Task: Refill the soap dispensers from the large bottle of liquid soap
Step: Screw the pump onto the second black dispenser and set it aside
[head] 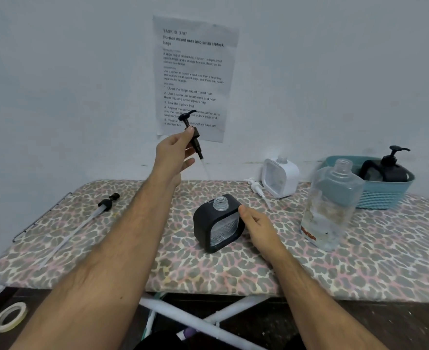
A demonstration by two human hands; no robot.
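My left hand (175, 154) holds a black pump head (192, 132) up in the air, its clear tube hanging down toward the board. Below it a black square dispenser (217, 223) stands uncapped on the leopard-print board (132, 248), and my right hand (257, 223) grips its right side. The large clear soap bottle (330, 205) stands open to the right, with liquid in its lower part. A white square dispenser (280, 176) stands uncapped at the back, its white pump (257, 190) lying beside it.
A blue basket (385, 195) at the back right holds another black dispenser (387, 168) with its pump on. A long black-topped pump with tube (92, 215) lies on the board's left. A paper sheet (195, 77) hangs on the wall. A tape roll (10, 317) lies on the floor.
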